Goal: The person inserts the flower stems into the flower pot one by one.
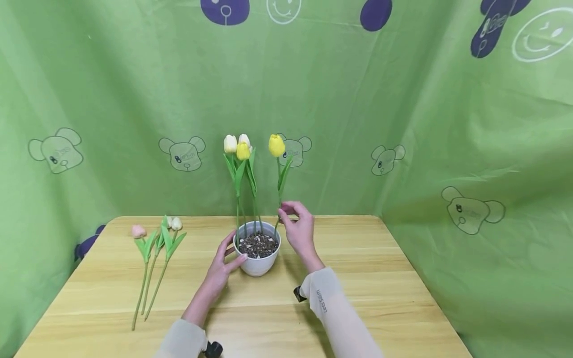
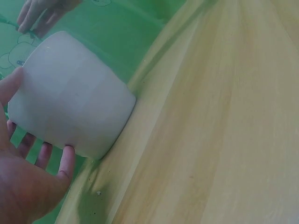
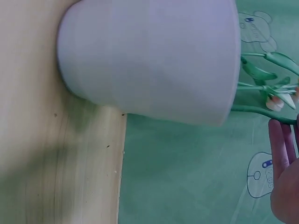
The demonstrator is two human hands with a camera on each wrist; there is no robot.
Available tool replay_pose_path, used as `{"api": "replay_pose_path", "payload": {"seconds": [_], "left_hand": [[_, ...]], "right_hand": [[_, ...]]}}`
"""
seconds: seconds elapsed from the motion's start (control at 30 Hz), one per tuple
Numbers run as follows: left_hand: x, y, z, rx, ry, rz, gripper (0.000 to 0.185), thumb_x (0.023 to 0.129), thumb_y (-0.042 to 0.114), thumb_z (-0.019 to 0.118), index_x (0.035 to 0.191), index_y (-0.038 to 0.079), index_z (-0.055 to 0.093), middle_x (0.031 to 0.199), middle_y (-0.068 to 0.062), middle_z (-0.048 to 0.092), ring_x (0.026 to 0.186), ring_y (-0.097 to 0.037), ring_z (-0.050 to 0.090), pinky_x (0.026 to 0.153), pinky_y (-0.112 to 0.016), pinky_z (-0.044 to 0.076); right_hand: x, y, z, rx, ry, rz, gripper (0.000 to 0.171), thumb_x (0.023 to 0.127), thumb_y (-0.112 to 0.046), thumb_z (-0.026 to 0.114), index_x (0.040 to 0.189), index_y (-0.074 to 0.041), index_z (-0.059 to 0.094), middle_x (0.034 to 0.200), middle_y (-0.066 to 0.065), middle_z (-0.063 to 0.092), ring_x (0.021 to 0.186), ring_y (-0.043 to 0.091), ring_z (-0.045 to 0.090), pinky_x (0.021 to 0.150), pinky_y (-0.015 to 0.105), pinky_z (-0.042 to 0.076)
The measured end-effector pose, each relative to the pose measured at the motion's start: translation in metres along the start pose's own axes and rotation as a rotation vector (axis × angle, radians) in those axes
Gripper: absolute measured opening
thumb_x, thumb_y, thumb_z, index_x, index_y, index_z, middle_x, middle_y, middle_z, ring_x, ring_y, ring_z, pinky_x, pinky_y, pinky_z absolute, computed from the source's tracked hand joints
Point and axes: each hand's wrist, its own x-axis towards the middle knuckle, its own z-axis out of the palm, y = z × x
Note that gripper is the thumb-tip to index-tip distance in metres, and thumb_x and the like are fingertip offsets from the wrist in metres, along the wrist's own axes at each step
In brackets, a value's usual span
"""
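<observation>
A white flower pot (image 1: 258, 267) with dark, pebbly soil (image 1: 258, 245) stands on the table. My left hand (image 1: 218, 271) holds its left side, thumb at the front and fingers behind; the left wrist view shows fingertips (image 2: 68, 151) against the wall. My right hand (image 1: 299, 231) pinches the stem of a yellow tulip (image 1: 276, 145) above the pot's right rim. That stem bends down inside the rim; the right wrist view hides its lower end behind the pot (image 3: 149, 56). A second yellow tulip (image 1: 243, 151) and white tulips (image 1: 230, 144) stand upright at the pot's left and back.
On the table's left lie a pink tulip (image 1: 139, 231) and white tulips (image 1: 176, 223), stems pointing toward me. The wooden table (image 1: 367, 298) ends at a green curtain (image 1: 340, 99) at the back and sides. Specks lie near the pot.
</observation>
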Motion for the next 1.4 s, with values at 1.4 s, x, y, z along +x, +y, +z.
{"api": "replay_pose_path", "payload": {"seconds": [1.4], "left_hand": [[0.002,-0.001,-0.001,0.022,0.008,0.027,0.083,0.094,0.03,0.074,0.163,0.029,0.029,0.168,-0.005,0.03,0.148,-0.039,0.037,0.114,-0.067,0.039]], "right_hand": [[-0.001,0.039,0.017,-0.277,-0.035,-0.041,0.017,0.09,-0.007,0.079,0.104,0.0,0.076,0.097,0.013,0.075,0.086,0.026,0.072,0.066,0.022,0.061]]}}
